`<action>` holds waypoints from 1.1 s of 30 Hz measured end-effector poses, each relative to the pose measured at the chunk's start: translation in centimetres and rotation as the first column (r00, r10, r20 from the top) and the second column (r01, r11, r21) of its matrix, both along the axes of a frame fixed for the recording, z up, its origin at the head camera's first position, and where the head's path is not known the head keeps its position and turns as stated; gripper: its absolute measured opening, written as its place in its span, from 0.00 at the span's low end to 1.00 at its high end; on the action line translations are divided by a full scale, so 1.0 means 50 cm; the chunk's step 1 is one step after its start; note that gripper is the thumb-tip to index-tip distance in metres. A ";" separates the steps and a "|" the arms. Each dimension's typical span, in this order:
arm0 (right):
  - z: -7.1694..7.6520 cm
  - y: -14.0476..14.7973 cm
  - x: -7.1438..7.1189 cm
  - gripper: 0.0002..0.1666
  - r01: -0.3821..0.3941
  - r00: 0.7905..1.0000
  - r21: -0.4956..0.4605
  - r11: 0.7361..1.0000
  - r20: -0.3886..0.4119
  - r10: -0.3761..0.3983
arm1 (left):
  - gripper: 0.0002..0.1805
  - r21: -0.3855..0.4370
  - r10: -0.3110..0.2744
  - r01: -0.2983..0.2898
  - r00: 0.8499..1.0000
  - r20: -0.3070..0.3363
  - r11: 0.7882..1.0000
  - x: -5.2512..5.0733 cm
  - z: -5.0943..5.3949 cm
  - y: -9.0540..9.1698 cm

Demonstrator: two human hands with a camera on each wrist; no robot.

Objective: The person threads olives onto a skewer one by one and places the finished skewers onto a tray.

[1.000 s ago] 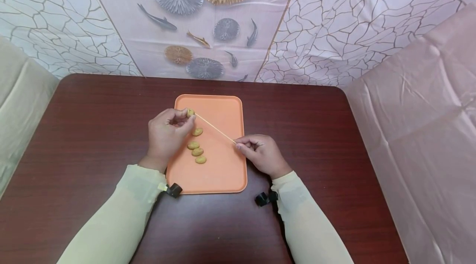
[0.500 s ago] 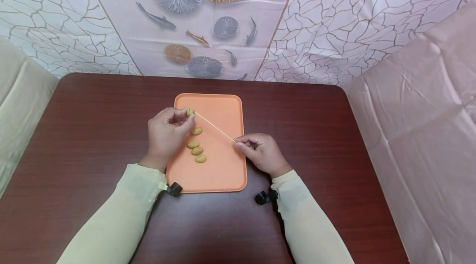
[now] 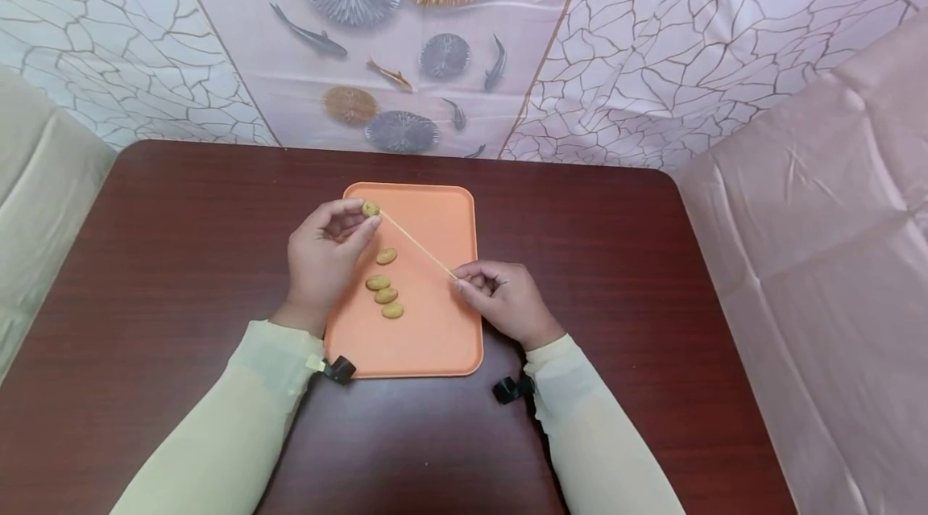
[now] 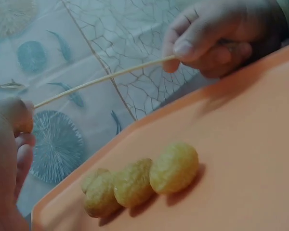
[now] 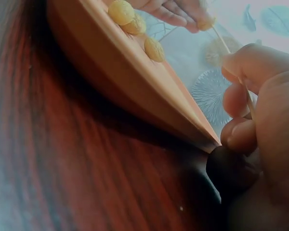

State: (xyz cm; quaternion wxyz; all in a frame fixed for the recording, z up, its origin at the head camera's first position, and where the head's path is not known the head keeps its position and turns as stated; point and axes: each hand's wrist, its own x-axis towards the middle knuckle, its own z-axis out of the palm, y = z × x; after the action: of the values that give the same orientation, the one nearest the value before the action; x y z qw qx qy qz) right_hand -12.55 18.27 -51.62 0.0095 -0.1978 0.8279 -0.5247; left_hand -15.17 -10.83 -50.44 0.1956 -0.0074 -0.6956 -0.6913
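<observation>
Q. With the orange tray point(image 3: 435, 346) as landmark, found the left hand point(image 3: 322, 253) where?

A. Found raised over the tray's left side toward the far corner, with the wrist at the left rim. Saw a yellow oval piece point(image 3: 370, 209) gripped between thumb and fingertips.

Q. And found the right hand point(image 3: 511, 297) where?

A. Located at the tray's right rim, with fingertips just inside. Saw thumb and fingers pinched on one end of a thin pale stick point(image 3: 416, 242).

Q. Followed the stick to what?

A. Traced diagonally above the tray, from the right rim to the held piece near the far left corner. Saw the far tip against that piece; could not tell whether inserted or merely touching.

Q. Counted how many loose pieces point(image 3: 386, 295)?

A. Counted four, all lying on the tray's left half: three in a short, close-set row near the middle, one apart toward the far rim.

Q. Noted what around the tray?

A. Noted a dark red-brown surface point(image 3: 652, 297) beneath, pale sleeves point(image 3: 225, 410) on the near side, small black devices point(image 3: 340, 370) near both near corners and, beyond the far rim, a cloth point(image 3: 406, 39) patterned with discs and fish.
</observation>
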 end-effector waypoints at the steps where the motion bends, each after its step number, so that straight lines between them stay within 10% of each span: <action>1: 0.000 0.000 0.000 0.06 0.005 1.000 -0.002 1.000 -0.005 -0.005 | 0.15 0.054 -0.018 0.016 1.000 0.023 0.998 -0.001 0.002 0.000; 7: -0.001 0.001 0.002 0.06 0.006 0.999 -0.033 0.999 -0.043 -0.008 | 0.14 0.237 -0.134 0.101 0.983 0.124 0.966 -0.006 0.013 -0.009; 16: -0.001 0.001 0.004 0.05 0.016 0.998 -0.023 1.000 -0.062 -0.017 | 0.29 0.400 -0.384 0.293 0.907 0.171 0.869 -0.004 0.020 -0.009; 25: 0.000 0.003 0.004 0.07 -0.007 0.999 -0.007 1.000 -0.048 0.007 | 0.35 0.277 -0.426 0.372 0.888 0.170 0.886 -0.004 0.016 -0.009; 33: 0.003 0.001 0.007 0.08 -0.024 0.999 -0.001 1.000 -0.043 0.024 | 0.42 0.164 -0.386 0.358 0.900 0.201 0.919 0.004 0.022 -0.005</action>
State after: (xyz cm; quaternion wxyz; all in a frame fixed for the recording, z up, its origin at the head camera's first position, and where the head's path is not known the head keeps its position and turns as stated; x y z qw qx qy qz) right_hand -12.22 18.34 -51.47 -0.0021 -0.2190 0.8252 -0.5207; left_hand -14.99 -11.06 -49.35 -0.0215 -0.0484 -0.6552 -0.7536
